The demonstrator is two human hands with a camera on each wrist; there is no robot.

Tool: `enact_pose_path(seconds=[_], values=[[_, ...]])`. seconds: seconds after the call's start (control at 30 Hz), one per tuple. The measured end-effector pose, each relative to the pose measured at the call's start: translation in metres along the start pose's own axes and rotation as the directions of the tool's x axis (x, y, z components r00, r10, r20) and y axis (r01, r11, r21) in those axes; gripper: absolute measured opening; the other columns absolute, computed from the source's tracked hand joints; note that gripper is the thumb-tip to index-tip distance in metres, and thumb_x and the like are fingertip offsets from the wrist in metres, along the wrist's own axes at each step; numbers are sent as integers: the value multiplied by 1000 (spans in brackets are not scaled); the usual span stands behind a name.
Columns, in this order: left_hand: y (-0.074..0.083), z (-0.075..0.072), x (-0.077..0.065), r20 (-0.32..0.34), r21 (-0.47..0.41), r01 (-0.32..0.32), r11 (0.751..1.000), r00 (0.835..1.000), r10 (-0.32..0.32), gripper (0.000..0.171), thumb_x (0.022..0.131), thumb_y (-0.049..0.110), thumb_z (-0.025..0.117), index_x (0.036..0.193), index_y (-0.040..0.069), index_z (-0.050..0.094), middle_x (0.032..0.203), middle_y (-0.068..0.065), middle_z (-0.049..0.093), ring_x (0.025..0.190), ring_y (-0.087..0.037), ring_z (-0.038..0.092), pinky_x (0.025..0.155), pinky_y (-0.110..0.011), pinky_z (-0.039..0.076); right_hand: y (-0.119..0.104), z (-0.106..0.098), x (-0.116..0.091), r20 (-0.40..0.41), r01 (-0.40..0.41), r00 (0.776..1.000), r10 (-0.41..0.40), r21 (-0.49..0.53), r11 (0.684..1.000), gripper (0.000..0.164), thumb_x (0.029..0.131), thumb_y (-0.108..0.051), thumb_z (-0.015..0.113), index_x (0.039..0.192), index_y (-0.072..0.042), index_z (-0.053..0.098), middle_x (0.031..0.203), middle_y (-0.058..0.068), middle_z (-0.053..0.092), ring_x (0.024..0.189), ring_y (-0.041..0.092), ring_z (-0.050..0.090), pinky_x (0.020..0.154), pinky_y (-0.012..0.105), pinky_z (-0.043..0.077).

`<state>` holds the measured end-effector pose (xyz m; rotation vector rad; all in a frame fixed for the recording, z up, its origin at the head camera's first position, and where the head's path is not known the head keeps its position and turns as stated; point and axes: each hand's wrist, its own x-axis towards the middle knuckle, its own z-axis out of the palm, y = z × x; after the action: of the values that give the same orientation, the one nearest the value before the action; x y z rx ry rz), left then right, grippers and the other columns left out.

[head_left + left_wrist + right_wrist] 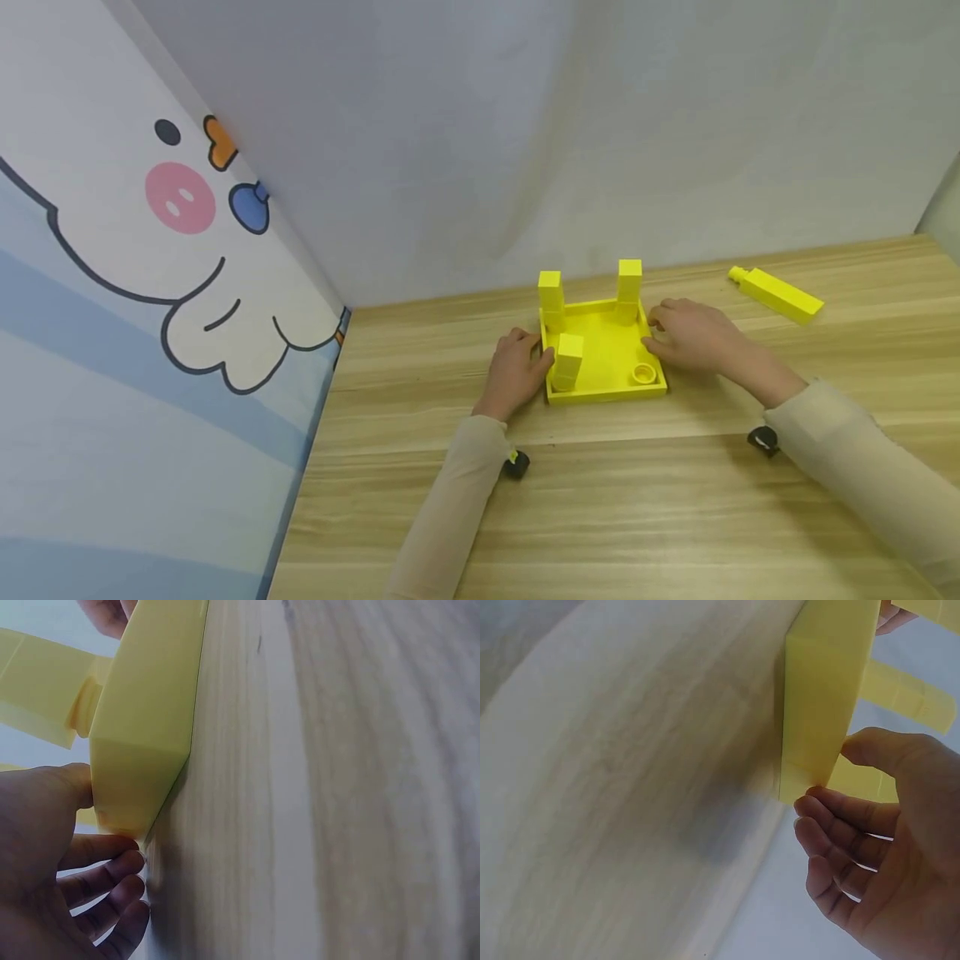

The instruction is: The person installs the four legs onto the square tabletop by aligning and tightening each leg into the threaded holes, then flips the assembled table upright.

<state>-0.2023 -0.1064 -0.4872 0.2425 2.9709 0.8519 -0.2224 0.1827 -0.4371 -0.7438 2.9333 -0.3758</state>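
Note:
A square yellow tabletop lies upside down on the wooden surface, its raised rim facing up. Three square yellow legs stand upright at its corners: back left, back right and front left. The front-right corner shows a round socket with no leg in it. My left hand holds the left side, thumb at the rim and index finger against the outer wall. On the opposite side, my right hand holds the edge likewise, thumb at the rim and fingertips low along the wall.
A loose yellow leg with a threaded end lies on the wooden table at the back right. Behind the table rises a pale wall. A panel with a cartoon print borders the left side.

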Motion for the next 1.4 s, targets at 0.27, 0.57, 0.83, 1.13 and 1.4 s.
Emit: enact_pose_path(seconds=[0.27, 0.57, 0.83, 1.13, 1.4], values=[[2, 1, 2, -11, 2, 4, 1000, 1000, -3, 47, 105, 36, 54, 140, 5, 61, 130, -11, 61, 119, -28, 56, 103, -41, 49, 11, 9, 10, 8, -10, 1000, 10, 25, 1000, 42, 95, -34, 65, 113, 4, 66, 104, 18, 69, 91, 30, 65, 78, 50, 56], [-3, -2, 3, 8, -23, 4, 1000, 1000, -4, 47, 105, 36, 54, 140, 6, 61, 130, -12, 61, 121, -28, 56, 105, -42, 49, 15, 14, 15, 16, -31, 999, 30, 60, 998, 42, 93, -35, 66, 112, 2, 65, 104, 17, 69, 90, 27, 65, 75, 47, 56], [-6, -13, 0, -60, -83, -43, 996, 998, 38, 40, 106, 31, 52, 134, 6, 64, 121, -11, 63, 111, -24, 62, 97, -41, 54, 16, 14, 17, 29, -55, 998, 53, 69, 996, 38, 92, -35, 65, 108, -1, 64, 98, 13, 67, 82, 23, 59, 68, 40, 51], [7, -29, -10, -184, -163, -200, 966, 968, 169, 34, 106, 30, 53, 125, 6, 67, 116, -8, 66, 107, -22, 61, 93, -39, 54, 18, 19, 16, 35, -68, 997, 65, 91, 994, 37, 91, -34, 66, 106, -1, 62, 95, 12, 64, 78, 21, 55, 63, 35, 46], [33, -46, -24, -227, -217, -258, 942, 951, 208, 33, 103, 38, 58, 119, 11, 68, 116, -4, 68, 108, -19, 62, 90, -40, 55, 17, 19, 16, 36, -76, 997, 72, 130, 989, 37, 91, -32, 66, 108, 1, 62, 95, 12, 64, 78, 21, 55, 64, 35, 46]])
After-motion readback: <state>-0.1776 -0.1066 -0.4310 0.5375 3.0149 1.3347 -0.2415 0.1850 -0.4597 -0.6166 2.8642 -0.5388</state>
